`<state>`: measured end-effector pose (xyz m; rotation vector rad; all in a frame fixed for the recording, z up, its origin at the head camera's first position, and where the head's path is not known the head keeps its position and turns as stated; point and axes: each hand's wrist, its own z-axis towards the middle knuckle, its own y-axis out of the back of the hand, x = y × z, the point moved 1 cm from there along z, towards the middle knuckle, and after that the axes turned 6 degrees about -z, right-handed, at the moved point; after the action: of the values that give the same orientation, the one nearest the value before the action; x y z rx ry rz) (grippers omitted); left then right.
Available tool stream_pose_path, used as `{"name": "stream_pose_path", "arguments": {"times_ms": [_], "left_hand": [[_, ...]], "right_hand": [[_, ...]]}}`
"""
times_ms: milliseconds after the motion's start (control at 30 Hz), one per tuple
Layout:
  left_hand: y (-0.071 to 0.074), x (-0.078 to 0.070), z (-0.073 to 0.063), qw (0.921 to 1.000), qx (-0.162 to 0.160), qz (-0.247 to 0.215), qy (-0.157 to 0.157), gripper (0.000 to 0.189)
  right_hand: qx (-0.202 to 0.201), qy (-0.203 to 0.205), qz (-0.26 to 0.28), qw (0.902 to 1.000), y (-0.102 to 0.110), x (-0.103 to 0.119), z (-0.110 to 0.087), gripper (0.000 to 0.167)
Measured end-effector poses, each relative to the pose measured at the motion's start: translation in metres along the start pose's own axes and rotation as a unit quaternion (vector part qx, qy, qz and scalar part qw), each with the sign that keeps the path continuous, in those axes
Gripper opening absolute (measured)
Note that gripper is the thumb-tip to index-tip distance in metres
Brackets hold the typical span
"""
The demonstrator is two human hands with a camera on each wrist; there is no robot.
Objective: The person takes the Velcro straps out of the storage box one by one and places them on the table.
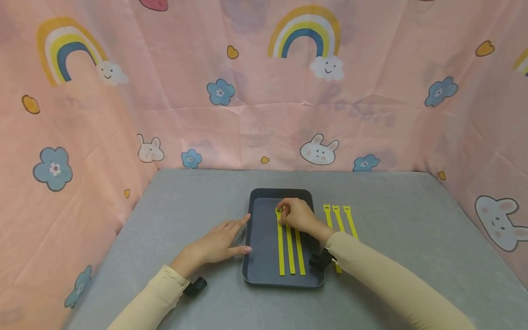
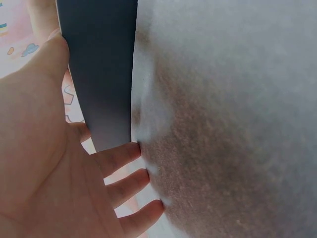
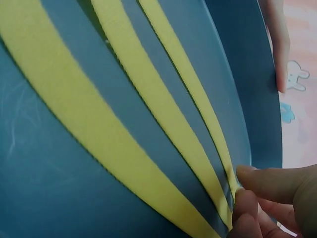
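Observation:
Three yellow hook-and-loop cable ties lie side by side, lengthwise, in a dark grey tray. My right hand is over their far, slotted ends. Its thumb and fingertips pinch the leftmost cable tie near its head, while the hand hides the heads of the other two. My left hand rests at the tray's left side, fingers extended, with the index finger and thumb against the wall. In the left wrist view, the tray's outer wall runs between thumb and fingertips.
Three more yellow cable ties lie on the grey table right of the tray, partly under the right forearm. A pink patterned curtain hangs behind and on both sides. Black wrist cameras sit at both cuffs.

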<state>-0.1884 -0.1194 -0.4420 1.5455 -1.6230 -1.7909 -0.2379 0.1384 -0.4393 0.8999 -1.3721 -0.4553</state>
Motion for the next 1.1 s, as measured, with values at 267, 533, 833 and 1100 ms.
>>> {"name": "stream_pose_path", "arguments": {"times_ms": [267,533,833,1100], "left_hand": [[0.0,0.0,0.001,1.0,0.0,0.005,0.0,0.089],[-0.001,0.001,0.001,1.0,-0.001,0.006,-0.001,0.09],[-0.001,0.001,0.0,1.0,-0.001,0.004,-0.008,0.089],[0.0,0.001,-0.001,0.9999,-0.001,0.003,-0.012,0.089]], "right_hand": [[-0.012,-0.002,-0.036,0.9993,-0.007,0.003,0.001,0.035],[-0.014,-0.003,-0.024,0.9996,-0.013,0.006,0.002,0.03],[-0.018,-0.006,-0.023,0.9996,-0.02,0.013,0.007,0.029],[-0.04,-0.008,-0.038,0.9984,-0.026,0.02,0.01,0.029]]}}
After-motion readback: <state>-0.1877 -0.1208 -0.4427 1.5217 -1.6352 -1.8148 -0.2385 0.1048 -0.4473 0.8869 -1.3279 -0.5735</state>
